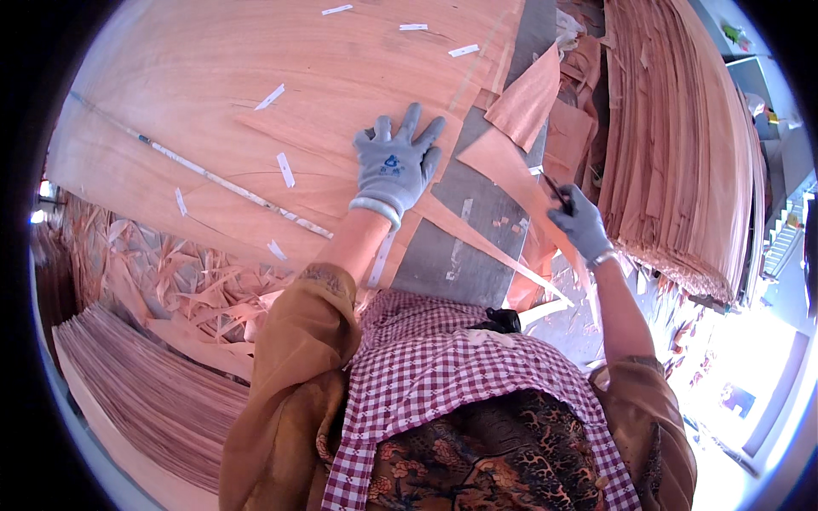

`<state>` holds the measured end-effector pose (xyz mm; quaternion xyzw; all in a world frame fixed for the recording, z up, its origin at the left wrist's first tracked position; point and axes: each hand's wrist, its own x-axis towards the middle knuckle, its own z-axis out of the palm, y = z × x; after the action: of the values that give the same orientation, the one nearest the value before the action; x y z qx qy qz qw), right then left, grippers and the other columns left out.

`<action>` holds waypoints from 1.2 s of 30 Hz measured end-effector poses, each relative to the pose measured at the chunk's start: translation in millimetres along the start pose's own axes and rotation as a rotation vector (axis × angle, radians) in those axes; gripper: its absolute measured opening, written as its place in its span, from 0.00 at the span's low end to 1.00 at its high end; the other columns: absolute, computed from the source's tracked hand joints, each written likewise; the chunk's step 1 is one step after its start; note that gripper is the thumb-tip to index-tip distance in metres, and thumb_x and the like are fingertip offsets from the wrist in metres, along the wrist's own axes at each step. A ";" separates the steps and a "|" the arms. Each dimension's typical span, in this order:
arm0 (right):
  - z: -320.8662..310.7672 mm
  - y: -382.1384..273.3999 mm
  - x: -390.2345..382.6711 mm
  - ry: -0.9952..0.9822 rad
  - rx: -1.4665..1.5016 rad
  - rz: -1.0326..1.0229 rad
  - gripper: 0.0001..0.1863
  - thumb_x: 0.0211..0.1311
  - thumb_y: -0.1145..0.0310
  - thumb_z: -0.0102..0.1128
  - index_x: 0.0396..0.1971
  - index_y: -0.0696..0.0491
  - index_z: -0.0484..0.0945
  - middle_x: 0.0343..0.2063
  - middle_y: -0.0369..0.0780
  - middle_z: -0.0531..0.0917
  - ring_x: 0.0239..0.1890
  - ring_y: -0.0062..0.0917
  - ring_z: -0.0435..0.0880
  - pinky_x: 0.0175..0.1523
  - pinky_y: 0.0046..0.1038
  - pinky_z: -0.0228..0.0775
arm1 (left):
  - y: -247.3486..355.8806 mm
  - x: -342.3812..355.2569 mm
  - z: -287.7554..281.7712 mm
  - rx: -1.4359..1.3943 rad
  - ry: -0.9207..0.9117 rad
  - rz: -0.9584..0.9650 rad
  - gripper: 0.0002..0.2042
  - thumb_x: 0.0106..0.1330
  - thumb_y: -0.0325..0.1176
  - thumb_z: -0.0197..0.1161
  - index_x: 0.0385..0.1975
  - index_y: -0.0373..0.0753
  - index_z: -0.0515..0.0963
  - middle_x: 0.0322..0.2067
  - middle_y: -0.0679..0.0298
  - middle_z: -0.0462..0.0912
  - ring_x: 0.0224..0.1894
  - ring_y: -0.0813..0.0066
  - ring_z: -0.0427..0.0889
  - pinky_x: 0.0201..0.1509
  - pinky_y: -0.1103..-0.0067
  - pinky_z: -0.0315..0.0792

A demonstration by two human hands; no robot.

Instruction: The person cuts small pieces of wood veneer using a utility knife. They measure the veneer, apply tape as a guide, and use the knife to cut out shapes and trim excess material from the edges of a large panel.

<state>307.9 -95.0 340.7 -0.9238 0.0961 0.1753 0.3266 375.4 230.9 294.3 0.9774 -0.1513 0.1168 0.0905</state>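
My left hand (394,169), in a grey glove, lies flat with fingers spread on a large sheet of wood veneer (315,85), near its right edge. Small white tape pieces (285,169) are stuck about the sheet. In my right hand (584,226), also gloved, is a dark-handled knife (558,194), its tip pointing up and left. Beside the knife a tapering veneer strip (507,166) lies over the edge of the grey tabletop (464,230). A thin pointed sliver (490,245) reaches from the sheet toward the lower right.
A tall stack of veneer sheets (673,162) stands at the right. Another stack (153,383) is at the lower left, below a heap of scraps (187,281). A long thin white rod (204,173) lies across the sheet. Crumpled offcuts (571,128) hang beyond the table's right edge.
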 end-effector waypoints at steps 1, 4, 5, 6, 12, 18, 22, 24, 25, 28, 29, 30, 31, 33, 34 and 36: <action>-13.6 7.1 -6.4 -0.029 0.007 -0.021 0.18 0.52 0.62 0.62 0.42 0.52 0.74 0.32 0.45 0.80 0.32 0.35 0.76 0.42 0.29 0.70 | -2.3 -2.1 0.1 0.003 0.001 -0.006 0.20 0.63 0.47 0.52 0.56 0.64 0.71 0.61 0.69 0.67 0.50 0.58 0.69 0.49 0.59 0.60; -62.3 20.4 -24.7 -0.002 -0.300 0.000 0.16 0.53 0.62 0.62 0.37 0.56 0.75 0.27 0.40 0.78 0.30 0.29 0.76 0.39 0.30 0.70 | -6.3 -4.2 -6.4 -0.053 -0.077 -0.041 0.20 0.63 0.47 0.52 0.56 0.65 0.72 0.61 0.69 0.68 0.50 0.58 0.69 0.49 0.59 0.60; -80.2 41.9 -25.5 0.024 -0.362 -0.060 0.15 0.54 0.64 0.61 0.38 0.57 0.74 0.28 0.38 0.78 0.30 0.26 0.76 0.39 0.29 0.70 | -6.1 -1.9 -6.5 -0.071 -0.037 -0.026 0.20 0.62 0.47 0.52 0.56 0.63 0.71 0.60 0.69 0.68 0.50 0.58 0.69 0.49 0.59 0.60; -89.1 53.8 -16.7 0.053 -0.418 -0.126 0.14 0.56 0.65 0.59 0.38 0.58 0.74 0.29 0.36 0.78 0.30 0.24 0.76 0.38 0.28 0.71 | -2.3 0.0 -3.2 -0.081 0.005 -0.009 0.20 0.62 0.47 0.53 0.56 0.62 0.71 0.60 0.69 0.68 0.50 0.57 0.69 0.49 0.59 0.60; 13.7 -138.5 28.9 -0.424 0.513 -0.289 0.14 0.66 0.66 0.51 0.46 0.58 0.72 0.35 0.33 0.78 0.32 0.13 0.73 0.31 0.18 0.64 | -17.3 -7.2 15.4 -0.308 0.212 -0.134 0.20 0.59 0.38 0.57 0.52 0.44 0.72 0.57 0.62 0.71 0.50 0.54 0.70 0.51 0.60 0.64; 93.0 -181.0 96.4 -0.254 -0.066 -0.593 0.12 0.65 0.63 0.49 0.36 0.58 0.74 0.26 0.45 0.75 0.28 0.29 0.76 0.34 0.29 0.67 | -111.3 -14.7 -7.4 -0.178 0.204 -0.397 0.17 0.57 0.32 0.58 0.47 0.39 0.73 0.52 0.57 0.74 0.52 0.54 0.72 0.56 0.65 0.67; 90.4 -211.1 92.3 -0.477 -0.127 -0.368 0.12 0.64 0.63 0.48 0.33 0.58 0.72 0.28 0.48 0.78 0.29 0.41 0.78 0.36 0.36 0.68 | -164.4 -43.6 -22.1 -0.105 0.165 -0.576 0.15 0.57 0.35 0.61 0.45 0.43 0.77 0.51 0.62 0.75 0.54 0.59 0.71 0.56 0.67 0.68; 106.4 -214.4 110.6 -0.467 -0.156 -0.428 0.14 0.64 0.61 0.46 0.34 0.57 0.73 0.28 0.49 0.79 0.30 0.43 0.79 0.37 0.39 0.68 | -162.9 -37.5 -22.0 -0.145 0.163 -0.606 0.15 0.58 0.36 0.62 0.45 0.44 0.78 0.50 0.62 0.76 0.53 0.58 0.71 0.56 0.68 0.68; 114.6 -220.6 119.7 -0.464 -0.169 -0.464 0.14 0.65 0.60 0.45 0.34 0.56 0.73 0.28 0.49 0.80 0.31 0.44 0.79 0.38 0.40 0.68 | -161.9 -35.5 -21.8 -0.160 0.164 -0.622 0.15 0.58 0.37 0.62 0.46 0.45 0.79 0.50 0.63 0.77 0.53 0.58 0.71 0.56 0.69 0.68; 140.4 -272.0 119.5 -0.468 -0.464 -0.585 0.16 0.65 0.58 0.42 0.37 0.55 0.74 0.32 0.49 0.82 0.36 0.44 0.81 0.42 0.42 0.70 | -161.4 -37.1 -19.5 -0.130 0.193 -0.610 0.15 0.58 0.37 0.62 0.46 0.45 0.78 0.50 0.62 0.77 0.54 0.57 0.70 0.56 0.69 0.68; 149.5 -286.0 119.0 -0.445 -0.536 -0.623 0.16 0.65 0.58 0.42 0.38 0.55 0.74 0.33 0.49 0.82 0.38 0.44 0.81 0.43 0.41 0.70 | -160.8 -37.2 -21.0 -0.146 0.188 -0.612 0.15 0.58 0.37 0.62 0.46 0.46 0.78 0.50 0.62 0.76 0.54 0.57 0.70 0.56 0.69 0.68; 157.3 -299.1 118.3 -0.420 -0.607 -0.659 0.17 0.64 0.59 0.41 0.39 0.55 0.74 0.34 0.49 0.82 0.39 0.44 0.81 0.44 0.41 0.71 | -160.8 -35.9 -22.4 -0.163 0.183 -0.613 0.15 0.58 0.37 0.62 0.46 0.46 0.79 0.50 0.62 0.76 0.54 0.56 0.70 0.56 0.69 0.68; 163.1 -306.7 119.8 -0.397 -0.680 -0.690 0.17 0.64 0.59 0.41 0.40 0.55 0.74 0.36 0.48 0.82 0.40 0.43 0.81 0.45 0.40 0.71 | -160.4 -34.4 -23.5 -0.183 0.175 -0.614 0.15 0.58 0.37 0.62 0.45 0.46 0.79 0.50 0.62 0.76 0.54 0.56 0.70 0.56 0.69 0.68; 166.9 -307.3 125.7 -0.404 -0.699 -0.686 0.17 0.64 0.60 0.42 0.42 0.56 0.73 0.37 0.49 0.82 0.42 0.43 0.81 0.46 0.39 0.72 | -159.9 -26.4 -27.5 -0.139 0.160 -0.610 0.14 0.58 0.37 0.62 0.45 0.46 0.79 0.49 0.62 0.76 0.53 0.56 0.71 0.56 0.68 0.68; 169.5 -307.1 122.8 -0.414 -0.713 -0.692 0.17 0.64 0.60 0.42 0.43 0.56 0.73 0.37 0.50 0.82 0.42 0.43 0.81 0.46 0.39 0.72 | -162.2 -27.8 -25.4 -0.115 0.155 -0.619 0.14 0.59 0.37 0.62 0.45 0.46 0.79 0.49 0.62 0.77 0.53 0.57 0.71 0.56 0.68 0.68; 168.2 -295.0 111.1 -0.443 -0.774 -0.682 0.16 0.64 0.61 0.43 0.42 0.57 0.71 0.34 0.51 0.82 0.39 0.45 0.82 0.43 0.41 0.72 | -160.7 -34.3 -20.8 -0.100 0.145 -0.626 0.13 0.61 0.40 0.60 0.45 0.46 0.79 0.48 0.62 0.77 0.51 0.57 0.72 0.55 0.70 0.68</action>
<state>452.3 231.7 343.8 -0.8961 -0.3504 0.2719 0.0144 390.4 395.5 282.6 0.9599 0.1579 0.1449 0.1806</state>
